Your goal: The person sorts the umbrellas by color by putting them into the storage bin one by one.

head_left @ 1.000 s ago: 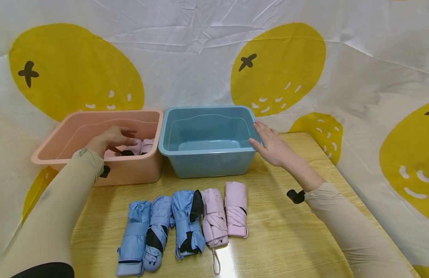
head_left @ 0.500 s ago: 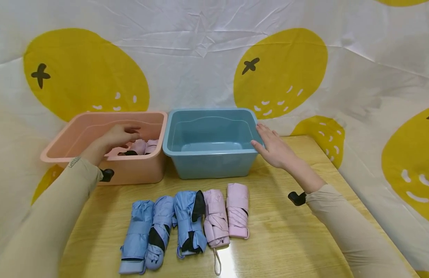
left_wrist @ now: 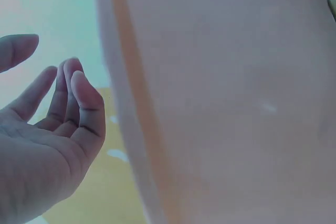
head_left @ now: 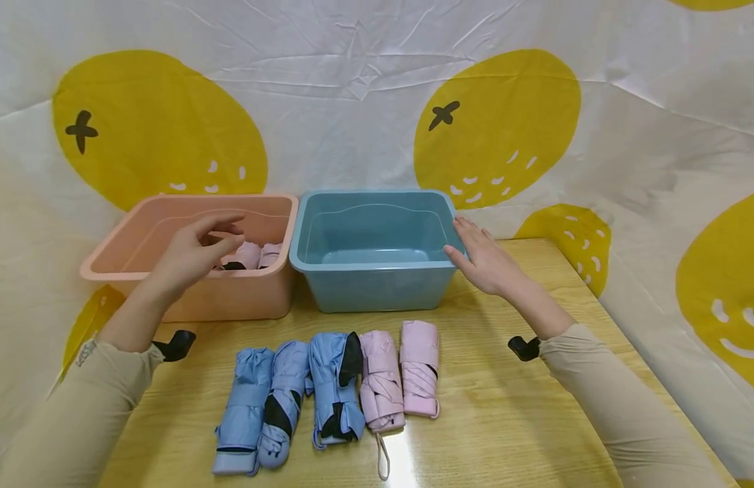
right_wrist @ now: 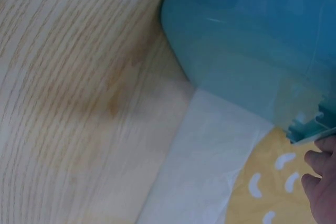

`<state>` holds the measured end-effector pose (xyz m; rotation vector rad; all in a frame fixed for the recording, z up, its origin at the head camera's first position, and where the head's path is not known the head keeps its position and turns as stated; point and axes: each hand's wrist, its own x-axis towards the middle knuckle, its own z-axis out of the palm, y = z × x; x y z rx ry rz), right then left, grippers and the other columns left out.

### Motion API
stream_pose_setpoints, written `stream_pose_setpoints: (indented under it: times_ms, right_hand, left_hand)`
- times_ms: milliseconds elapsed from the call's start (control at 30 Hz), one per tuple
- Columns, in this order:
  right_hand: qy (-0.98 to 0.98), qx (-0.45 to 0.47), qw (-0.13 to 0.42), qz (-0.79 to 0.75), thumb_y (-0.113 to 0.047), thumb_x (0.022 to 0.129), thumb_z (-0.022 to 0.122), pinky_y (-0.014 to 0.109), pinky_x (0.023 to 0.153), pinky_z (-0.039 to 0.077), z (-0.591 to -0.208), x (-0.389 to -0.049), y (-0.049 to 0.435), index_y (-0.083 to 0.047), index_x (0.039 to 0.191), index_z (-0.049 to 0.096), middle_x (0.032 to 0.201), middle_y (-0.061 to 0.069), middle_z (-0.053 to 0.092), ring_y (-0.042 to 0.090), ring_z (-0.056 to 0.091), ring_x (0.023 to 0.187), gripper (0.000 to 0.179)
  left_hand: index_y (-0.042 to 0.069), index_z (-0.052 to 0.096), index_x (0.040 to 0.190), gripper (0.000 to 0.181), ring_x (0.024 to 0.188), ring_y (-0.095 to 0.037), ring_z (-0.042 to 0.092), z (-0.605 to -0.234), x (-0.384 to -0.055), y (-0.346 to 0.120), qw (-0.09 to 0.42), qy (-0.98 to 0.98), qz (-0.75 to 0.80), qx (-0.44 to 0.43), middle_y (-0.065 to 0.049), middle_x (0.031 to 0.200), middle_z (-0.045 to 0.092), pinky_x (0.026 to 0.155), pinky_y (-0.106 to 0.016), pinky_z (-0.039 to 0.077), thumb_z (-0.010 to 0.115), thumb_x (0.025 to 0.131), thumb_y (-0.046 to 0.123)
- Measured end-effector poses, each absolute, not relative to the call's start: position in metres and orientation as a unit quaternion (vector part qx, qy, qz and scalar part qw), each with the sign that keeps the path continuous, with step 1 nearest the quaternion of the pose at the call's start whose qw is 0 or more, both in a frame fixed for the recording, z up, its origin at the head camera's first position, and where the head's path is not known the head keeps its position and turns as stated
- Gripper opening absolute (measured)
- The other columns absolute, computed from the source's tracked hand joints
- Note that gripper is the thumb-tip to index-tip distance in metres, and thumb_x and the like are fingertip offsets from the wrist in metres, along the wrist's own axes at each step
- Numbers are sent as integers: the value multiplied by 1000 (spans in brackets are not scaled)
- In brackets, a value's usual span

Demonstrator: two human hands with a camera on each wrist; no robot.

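Behind everything hangs a white cloth with large yellow fruit prints (head_left: 352,142). Before it stands a light brown desk with wood grain (head_left: 493,407). On the desk, at the back left, is a salmon-pink plastic bin with a wide rim (head_left: 224,301). Just beside it, on its right, stands a blue-green plastic bin of similar form (head_left: 380,290).

The left hand (head_left: 194,254) is raised over the front rim of the pink bin, with the fingers loosely bent and the thumb apart from them. The right hand (head_left: 483,261) has its fingers extended, and they touch the right rim of the blue-green bin.

In front of the bins lie five folded umbrellas in one row. From the left come three blue fabric umbrellas (head_left: 244,403), of which the second and third show black patches, and then two pale pink fabric umbrellas (head_left: 420,366). Further pale pink rolled bundles (head_left: 249,255) lie inside the pink bin, in its right part, near the left hand. The smallest thing is a thin cord loop (head_left: 385,478), which hangs from the inner pink umbrella on the desk.
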<state>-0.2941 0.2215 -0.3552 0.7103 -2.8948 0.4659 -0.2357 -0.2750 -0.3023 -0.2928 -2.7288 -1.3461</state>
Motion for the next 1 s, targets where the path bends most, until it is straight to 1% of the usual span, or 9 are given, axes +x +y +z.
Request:
stream_pose_setpoints:
  times_ms: [167,233,367,533,633,700,867,933,1000]
  right_hand:
    - [-958,234,67,152,-56,98,28,52,114,8,-356,-295,222,-5,152,15,159,5,6,23,4,146,75]
    - [-957,235,66,153,-56,99,27,52,114,8,-355,-295,221,-4,151,15,159,7,7,24,4,146,75]
    - [-957,238,69,154,-55,99,27,53,114,9,-355,-295,221,-3,151,15,159,10,9,25,5,146,74]
    - [-957,237,71,154,-55,99,27,53,114,9,-356,-296,221,-4,151,15,158,10,10,24,5,146,74]
    - [-957,236,73,153,-55,99,28,53,114,9,-358,-296,222,-4,151,15,158,10,11,24,6,146,75]
    - [-957,235,73,154,-55,99,28,53,114,9,-358,-296,222,-4,151,15,158,10,10,24,5,146,75]
    - [-957,233,73,154,-55,99,28,53,114,9,-359,-296,223,-5,152,14,159,7,8,24,5,146,74]
    - [-957,234,75,153,-55,99,28,53,114,9,-359,-297,222,-5,152,14,159,6,8,24,5,146,74]
    - [-957,235,77,153,-55,99,29,53,114,9,-359,-297,222,-5,152,15,159,6,8,23,5,146,74]
  left_hand:
    - [29,48,138,46,93,-13,54,-303,-203,-268,84,-896,-427,-92,0,121,56,67,-23,49,57,94,38]
    - [29,49,137,44,96,-13,54,-306,-191,-266,94,-894,-428,-91,1,121,56,69,-20,48,58,94,36]
    - [29,50,136,43,100,-9,54,-315,-171,-265,99,-888,-440,-94,2,122,55,72,-16,49,60,94,29]
    - [23,51,135,43,102,-8,54,-328,-152,-264,98,-879,-453,-110,0,121,55,75,-15,48,60,94,21]
    - [19,51,136,43,101,-8,54,-338,-144,-264,91,-884,-443,-117,0,122,55,77,-15,48,60,94,20]
    - [21,51,136,43,100,-6,55,-345,-140,-265,83,-892,-429,-112,1,122,55,77,-15,48,60,94,23]
    - [31,52,133,40,98,-4,54,-365,-136,-269,62,-910,-398,-94,6,122,55,75,-21,48,60,94,31]
    - [31,52,133,40,97,-7,54,-373,-135,-271,48,-914,-392,-93,7,122,54,75,-24,48,60,94,32]
    - [28,52,134,41,98,-11,55,-382,-134,-272,31,-918,-384,-96,4,123,54,74,-26,48,60,93,33]
